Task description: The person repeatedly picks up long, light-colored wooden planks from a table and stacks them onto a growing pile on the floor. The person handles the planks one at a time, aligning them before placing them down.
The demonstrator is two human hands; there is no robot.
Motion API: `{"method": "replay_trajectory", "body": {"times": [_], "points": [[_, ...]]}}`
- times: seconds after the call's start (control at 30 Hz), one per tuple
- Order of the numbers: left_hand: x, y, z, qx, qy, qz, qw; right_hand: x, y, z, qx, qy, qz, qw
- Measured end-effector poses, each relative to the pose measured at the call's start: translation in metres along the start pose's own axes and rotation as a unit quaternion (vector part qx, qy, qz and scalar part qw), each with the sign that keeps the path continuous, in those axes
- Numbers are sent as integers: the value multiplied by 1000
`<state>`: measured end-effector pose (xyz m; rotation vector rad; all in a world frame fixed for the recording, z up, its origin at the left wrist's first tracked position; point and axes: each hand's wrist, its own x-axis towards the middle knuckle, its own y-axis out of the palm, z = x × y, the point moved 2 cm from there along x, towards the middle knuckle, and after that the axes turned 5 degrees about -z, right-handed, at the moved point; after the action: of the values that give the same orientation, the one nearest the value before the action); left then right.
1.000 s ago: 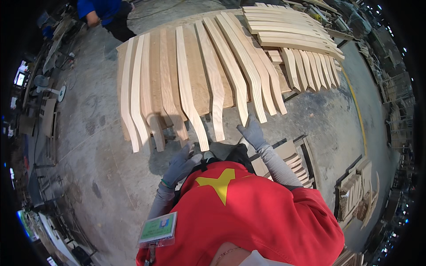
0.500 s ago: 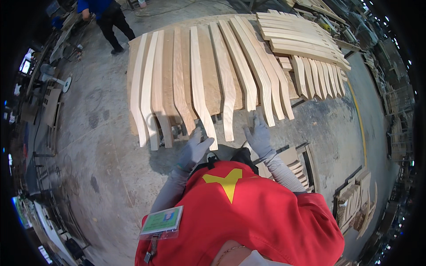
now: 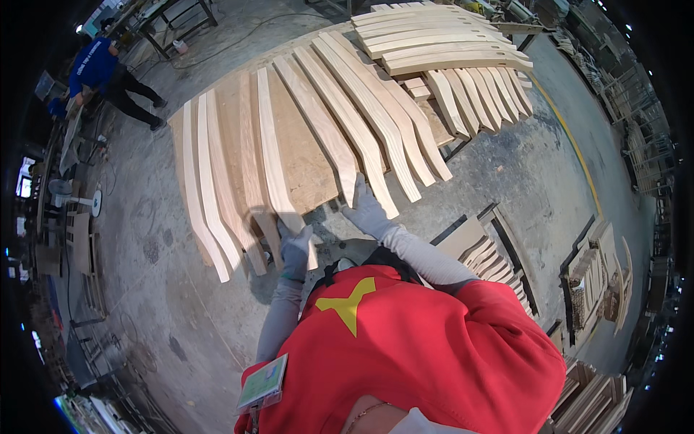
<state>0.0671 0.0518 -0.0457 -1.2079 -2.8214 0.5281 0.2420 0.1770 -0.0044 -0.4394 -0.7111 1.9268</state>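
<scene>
Curved pale wooden slats lie side by side on a brown board-topped table (image 3: pixel 303 173), their bent near ends jutting past its front edge. In a grey glove, my left hand (image 3: pixel 295 247) is closed round the near end of one slat (image 3: pixel 273 166), left of the middle gap. My right hand (image 3: pixel 369 214), also gloved, grips the end of the slat (image 3: pixel 318 123) across that gap, with its fingers along the wood. Part of each slat end is hidden by the hand. Several more slats (image 3: pixel 210 181) lie left of my left hand.
Stacked slats (image 3: pixel 441 43) fill the table's far right, with shorter curved pieces (image 3: pixel 477 98) before them. A person in blue (image 3: pixel 101 72) bends over at the far left. A standing fan (image 3: pixel 72 195) is at left. More wooden parts (image 3: pixel 499 253) stand low at my right.
The view has turned, and the table appears shifted left. My right hand has come from free air onto a slat end. My left hand has closed on its slat.
</scene>
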Motion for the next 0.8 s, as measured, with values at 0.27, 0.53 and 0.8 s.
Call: {"method": "replay_trajectory", "body": {"times": [0.27, 0.53, 0.8], "points": [[7, -35, 9, 36, -5, 41, 998, 8, -54, -4, -164, -25, -16, 986], [5, -33, -20, -158, -175, 105, 966, 41, -69, -8, 81, 108, 24, 991], [-19, -46, -41, -379, -264, 131, 877, -13, -44, 35, 443, 130, 76, 884]]}}
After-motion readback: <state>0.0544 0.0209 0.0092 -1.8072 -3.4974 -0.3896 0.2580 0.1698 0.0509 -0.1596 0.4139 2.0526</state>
